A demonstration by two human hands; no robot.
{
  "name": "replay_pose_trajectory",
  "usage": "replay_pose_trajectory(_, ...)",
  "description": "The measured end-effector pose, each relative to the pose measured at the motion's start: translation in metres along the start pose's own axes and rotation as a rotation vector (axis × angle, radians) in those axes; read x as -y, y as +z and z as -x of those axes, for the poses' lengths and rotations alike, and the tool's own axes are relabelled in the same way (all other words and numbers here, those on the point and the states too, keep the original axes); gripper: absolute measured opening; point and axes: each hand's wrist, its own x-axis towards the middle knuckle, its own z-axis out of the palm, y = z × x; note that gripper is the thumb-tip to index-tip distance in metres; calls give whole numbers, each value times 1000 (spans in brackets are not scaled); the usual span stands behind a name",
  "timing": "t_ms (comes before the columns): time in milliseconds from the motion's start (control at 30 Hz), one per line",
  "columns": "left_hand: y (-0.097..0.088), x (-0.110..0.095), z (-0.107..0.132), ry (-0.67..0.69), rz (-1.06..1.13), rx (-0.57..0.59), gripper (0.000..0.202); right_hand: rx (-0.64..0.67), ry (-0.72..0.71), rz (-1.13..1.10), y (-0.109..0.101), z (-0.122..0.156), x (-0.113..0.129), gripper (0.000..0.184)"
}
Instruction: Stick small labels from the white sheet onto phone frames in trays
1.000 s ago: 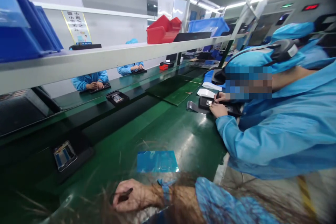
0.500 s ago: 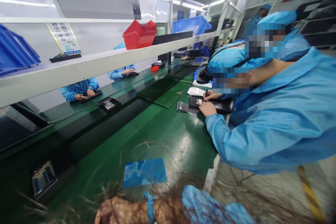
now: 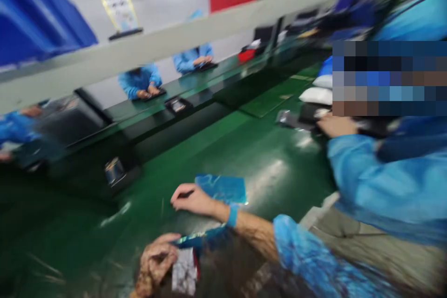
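Observation:
My right hand (image 3: 192,198), with a blue band (image 3: 232,215) at its wrist, is over the green tabletop beside a flat blue sheet (image 3: 223,188). Its fingers are curled together; whatever they may hold is hidden. Lower down, partly veiled by hair, my left hand (image 3: 157,260) has bent, closed fingers. Against it is a small whitish patterned piece (image 3: 185,272) with a red edge. A shiny blue strip (image 3: 202,237) runs from near its fingertips. Blur hides whether the hand grips either one.
A device in a black tray (image 3: 115,172) lies to the left. Another tray (image 3: 178,104) is farther back. A co-worker's hand (image 3: 337,125) works at the right. A white shelf rail (image 3: 167,39) crosses above the bench, and people sit on the far side.
The view has swung down and left. My right hand, at the bottom edge before, now shows higher up by the blue sheet. My left hand and the whitish piece have come into view.

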Motion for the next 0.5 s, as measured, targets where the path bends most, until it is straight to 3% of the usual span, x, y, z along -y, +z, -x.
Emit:
replay_pose_trajectory(100, -8, 8, 24, -129, 13, 94, 52, -140, -28, -31, -25, 23, 4, 40)
replay_pose_trajectory(200, -6, 10, 41, -235, 47, 174, 33, -148, -38, -11, -40, 40, 6, 43)
replay_pose_trajectory(367, 7, 11, 50, -211, 147, 222, 46, 15, -32, 137, -24, 71, 19, 31)
replay_pose_trajectory(500, 19, 30, 56, -98, 180, 244, 11, 107, -42, 276, -8, 82, 19, 19)
